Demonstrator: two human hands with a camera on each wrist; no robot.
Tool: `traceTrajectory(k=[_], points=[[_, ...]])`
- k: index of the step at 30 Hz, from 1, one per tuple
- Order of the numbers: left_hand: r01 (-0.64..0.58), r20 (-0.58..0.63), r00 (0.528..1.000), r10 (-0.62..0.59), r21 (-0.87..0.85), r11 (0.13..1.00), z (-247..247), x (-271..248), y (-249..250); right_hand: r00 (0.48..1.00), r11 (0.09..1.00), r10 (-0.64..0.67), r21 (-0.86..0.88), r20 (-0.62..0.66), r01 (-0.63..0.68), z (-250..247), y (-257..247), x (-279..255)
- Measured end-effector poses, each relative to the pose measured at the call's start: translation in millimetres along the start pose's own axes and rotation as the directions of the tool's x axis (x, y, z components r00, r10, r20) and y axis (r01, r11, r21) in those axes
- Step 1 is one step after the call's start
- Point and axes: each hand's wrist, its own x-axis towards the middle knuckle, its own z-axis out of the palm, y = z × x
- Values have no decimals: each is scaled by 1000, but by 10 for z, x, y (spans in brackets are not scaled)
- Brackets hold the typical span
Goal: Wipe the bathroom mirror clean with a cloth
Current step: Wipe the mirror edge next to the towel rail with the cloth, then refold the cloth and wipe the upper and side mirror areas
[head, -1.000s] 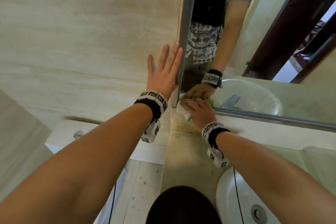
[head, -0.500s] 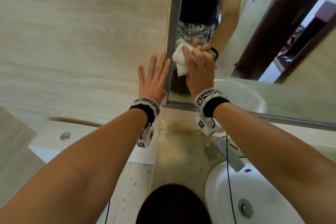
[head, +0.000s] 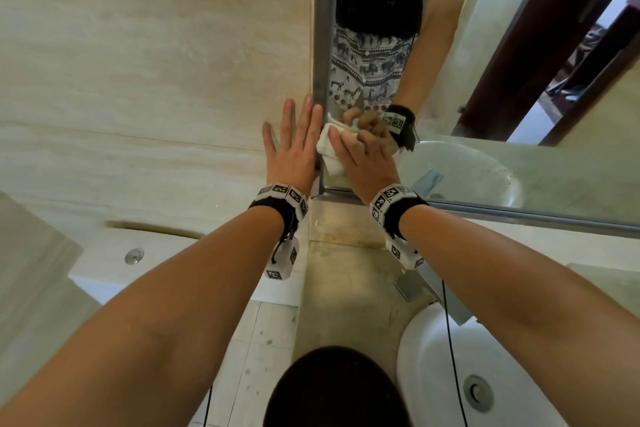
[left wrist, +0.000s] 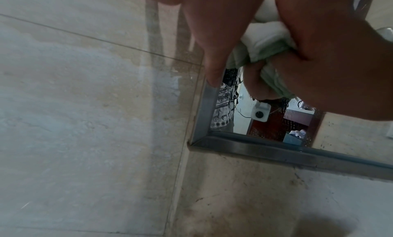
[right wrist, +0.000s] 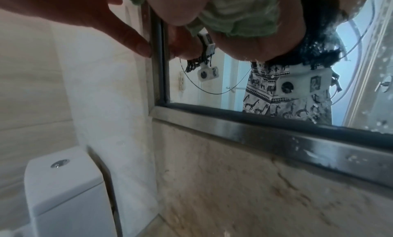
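Observation:
The mirror [head: 485,107] hangs in a steel frame [head: 323,28] above the counter. My right hand [head: 360,149] grips a bunched white and pale green cloth [head: 327,149] and presses it on the glass, just above the lower left corner. In the left wrist view the cloth [left wrist: 266,44] is wadded under my right hand [left wrist: 329,64]. My left hand [head: 296,135] lies flat with straight fingers on the wall tile beside the frame, and its thumb [right wrist: 132,37] touches the frame's edge. The right wrist view shows the cloth [right wrist: 240,17] close up against the mirror [right wrist: 212,82].
A white basin [head: 450,374] with a metal tap [head: 412,288] sits under my right arm on the stone counter [head: 346,305]. A toilet cistern [right wrist: 63,181] stands at the lower left. Water drops speckle the glass at the right [right wrist: 378,44].
My right hand carried the cloth up the glass from the bottom left corner, then back down to just above it. My left hand stayed flat on the wall.

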Motion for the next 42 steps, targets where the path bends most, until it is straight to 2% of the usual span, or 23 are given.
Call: traceTrajectory(k=[6,10,13,15,18,21,24,26,29,31,33,37,39,42], points=[[4,0,1000,-4,-4,1000,-23,-27,29,986,993,-106,61,132,99,29,37,-188],[6,30,1000,-6,25,1000,-54,-30,30,924,957,-289,95,249,273,140,63,-460],[11,35,999,-13,83,996,-78,-31,15,904,954,-298,118,308,275,186,65,-518],[5,53,999,-10,94,996,-98,-40,32,867,941,-338,148,366,304,160,80,-524],[14,104,994,-23,85,996,-177,-68,74,764,911,-412,197,496,363,75,122,-490],[24,179,983,-33,51,998,-317,-116,102,680,906,-423,255,599,339,-96,105,-377],[28,291,956,-29,8,1000,-529,-186,109,647,924,-367,181,668,338,-355,82,-257],[20,345,938,-12,-18,1000,-709,-220,120,654,956,-289,177,699,234,-524,123,-222],[12,455,890,36,-102,995,-941,-240,172,669,965,-121,245,734,-94,-795,259,-225],[18,530,844,84,-184,983,-1074,-227,239,643,889,28,274,766,-366,-1017,370,-209],[21,560,816,146,-282,959,-1199,-226,335,614,796,159,268,773,-543,-1235,456,-188],[42,529,816,234,-458,888,-1514,-165,612,644,666,242,359,726,-654,-1688,593,-84],[86,520,818,248,-536,840,-1703,-107,792,628,584,272,393,730,-710,-1952,692,-19],[156,455,861,227,-661,734,-1964,17,1058,618,519,284,424,733,-742,-2291,928,22]])
